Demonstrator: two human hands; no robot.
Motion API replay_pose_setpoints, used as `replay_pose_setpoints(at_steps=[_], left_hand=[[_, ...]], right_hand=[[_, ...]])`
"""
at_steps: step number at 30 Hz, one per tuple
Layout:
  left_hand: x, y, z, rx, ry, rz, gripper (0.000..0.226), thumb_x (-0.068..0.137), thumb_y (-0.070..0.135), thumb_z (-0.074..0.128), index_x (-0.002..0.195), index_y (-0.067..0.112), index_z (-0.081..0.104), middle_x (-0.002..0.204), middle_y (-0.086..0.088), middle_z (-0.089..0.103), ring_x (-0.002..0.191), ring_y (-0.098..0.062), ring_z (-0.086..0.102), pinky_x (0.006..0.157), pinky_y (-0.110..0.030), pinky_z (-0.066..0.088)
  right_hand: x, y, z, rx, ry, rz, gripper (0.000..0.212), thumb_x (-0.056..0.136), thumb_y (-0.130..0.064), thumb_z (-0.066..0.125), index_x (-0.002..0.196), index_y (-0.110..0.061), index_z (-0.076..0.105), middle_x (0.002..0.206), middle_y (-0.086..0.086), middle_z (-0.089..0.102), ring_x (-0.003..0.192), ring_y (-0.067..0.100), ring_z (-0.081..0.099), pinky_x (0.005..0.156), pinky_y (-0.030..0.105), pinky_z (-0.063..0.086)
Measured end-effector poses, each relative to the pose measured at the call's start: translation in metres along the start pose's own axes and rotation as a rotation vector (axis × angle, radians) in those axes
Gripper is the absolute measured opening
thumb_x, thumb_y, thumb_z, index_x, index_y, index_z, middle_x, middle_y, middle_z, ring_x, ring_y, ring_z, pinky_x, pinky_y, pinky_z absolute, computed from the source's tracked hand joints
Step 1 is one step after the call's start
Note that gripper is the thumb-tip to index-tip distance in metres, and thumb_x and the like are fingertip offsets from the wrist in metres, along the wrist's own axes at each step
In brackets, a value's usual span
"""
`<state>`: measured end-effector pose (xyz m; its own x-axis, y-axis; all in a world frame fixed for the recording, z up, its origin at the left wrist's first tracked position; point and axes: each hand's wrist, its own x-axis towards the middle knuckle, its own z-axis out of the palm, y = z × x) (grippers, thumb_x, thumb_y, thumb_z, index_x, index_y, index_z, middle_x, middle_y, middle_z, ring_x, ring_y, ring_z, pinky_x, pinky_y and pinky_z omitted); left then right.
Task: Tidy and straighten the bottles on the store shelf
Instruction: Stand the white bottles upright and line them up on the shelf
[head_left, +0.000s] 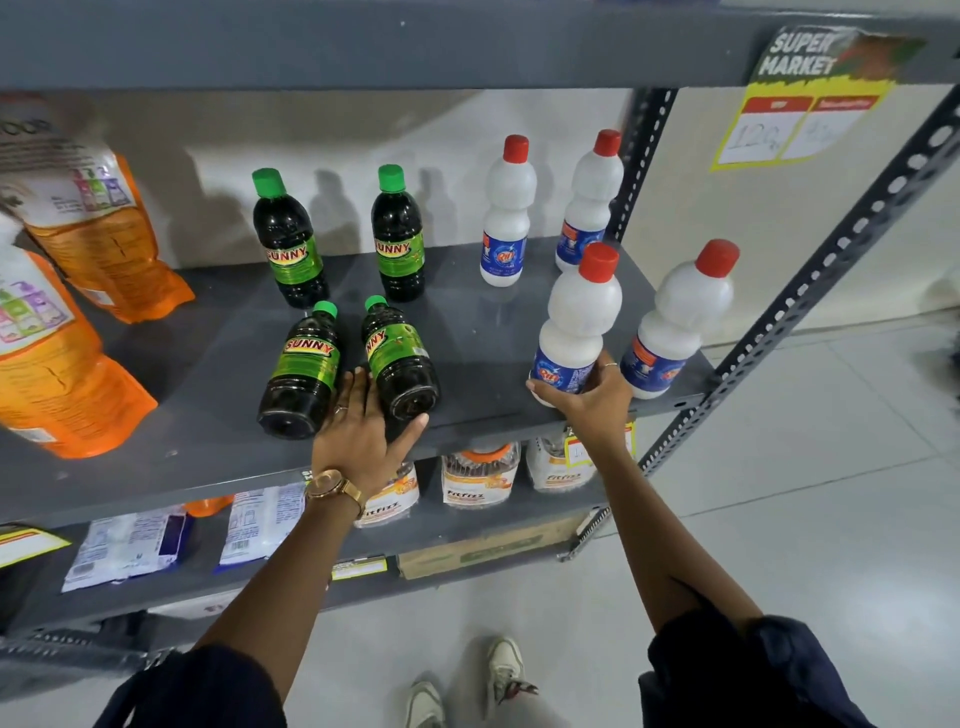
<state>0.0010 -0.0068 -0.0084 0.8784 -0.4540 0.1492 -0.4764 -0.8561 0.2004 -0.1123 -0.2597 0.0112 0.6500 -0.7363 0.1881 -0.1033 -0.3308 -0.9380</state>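
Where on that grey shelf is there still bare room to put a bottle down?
Bare shelf lies between the green-capped dark bottles and the white red-capped bottles. Another patch lies between the orange pouches and the dark bottles. The front is crowded: the left hand is at two tipped dark bottles and the right hand grips a white one.

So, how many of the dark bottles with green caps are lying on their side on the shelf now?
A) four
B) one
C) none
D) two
D: the two front dark bottles lie tipped over beside the left hand, while the two back dark bottles stand upright.
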Motion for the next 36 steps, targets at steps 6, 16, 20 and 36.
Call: replay_pose_setpoints(at_steps=[6, 16, 20, 36], left_hand=[[-0.001, 0.002, -0.003, -0.006, -0.005, -0.004, 0.101, 0.076, 0.076, 0.014, 0.145, 0.004, 0.028, 0.155, -0.015, 0.027, 0.146, -0.025, 0.019, 0.118, -0.040, 0.018], [-0.001, 0.002, -0.002, 0.018, -0.023, -0.018, 0.100, 0.076, 0.078, 0.012, 0.145, 0.006, 0.027, 0.155, -0.014, 0.028, 0.146, -0.025, 0.020, 0.119, -0.041, 0.018], [-0.001, 0.002, -0.001, 0.026, -0.031, -0.024, 0.100, 0.076, 0.077, 0.013, 0.145, 0.007, 0.025, 0.156, -0.013, 0.026, 0.146, -0.024, 0.018, 0.119, -0.040, 0.015], [-0.001, 0.005, -0.003, 0.020, -0.066, -0.039, 0.098, 0.077, 0.076, 0.013, 0.148, 0.009, 0.020, 0.158, -0.012, 0.018, 0.148, -0.023, 0.011, 0.121, -0.040, 0.010]], right_hand=[[0.000, -0.001, -0.008, -0.014, -0.076, -0.012, 0.066, 0.066, -0.027, 0.087, 0.123, -0.010, 0.056, 0.115, 0.005, 0.068, 0.098, 0.019, 0.067, 0.083, 0.035, 0.058], [-0.010, 0.007, 0.010, -0.020, 0.045, 0.063, 0.079, 0.057, -0.037, 0.090, 0.124, -0.015, 0.054, 0.121, 0.003, 0.064, 0.103, 0.021, 0.063, 0.085, 0.033, 0.056], [0.002, 0.014, -0.005, -0.005, -0.076, 0.036, 0.077, 0.062, -0.027, 0.089, 0.128, -0.016, 0.051, 0.122, 0.000, 0.064, 0.102, 0.017, 0.065, 0.077, 0.017, 0.052], [-0.016, 0.020, 0.003, -0.040, 0.053, 0.014, 0.073, 0.060, -0.041, 0.087, 0.120, -0.018, 0.052, 0.117, 0.002, 0.062, 0.100, 0.017, 0.061, 0.086, 0.032, 0.055]])
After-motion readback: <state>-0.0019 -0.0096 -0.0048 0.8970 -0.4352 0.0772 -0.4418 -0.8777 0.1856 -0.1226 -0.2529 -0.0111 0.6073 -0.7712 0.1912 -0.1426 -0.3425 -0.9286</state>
